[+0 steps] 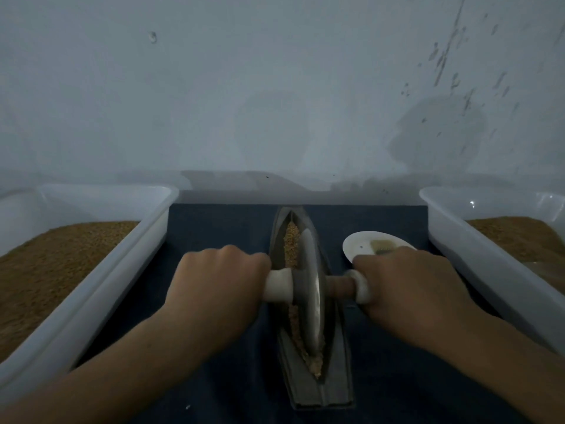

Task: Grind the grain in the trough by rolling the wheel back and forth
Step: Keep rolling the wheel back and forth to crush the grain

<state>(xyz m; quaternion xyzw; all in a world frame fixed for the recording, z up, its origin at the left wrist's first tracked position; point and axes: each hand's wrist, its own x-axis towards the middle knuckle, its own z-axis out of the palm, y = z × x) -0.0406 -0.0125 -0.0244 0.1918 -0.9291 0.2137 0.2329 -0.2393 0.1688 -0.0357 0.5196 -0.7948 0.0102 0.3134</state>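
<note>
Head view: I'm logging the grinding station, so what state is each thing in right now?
Wheel, upright in the trough, on the grain.
Trough, lengthwise, grain along its groove.
Left hand, grips the left handle.
Right hand, grips the right handle.
Left tub, part filled with brown granules.
Right tub, likewise part filled.
White dish, flat beside the trough.

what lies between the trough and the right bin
A white dish holding a brush, on the dark mat, partly behind the right grip; head view.
</note>
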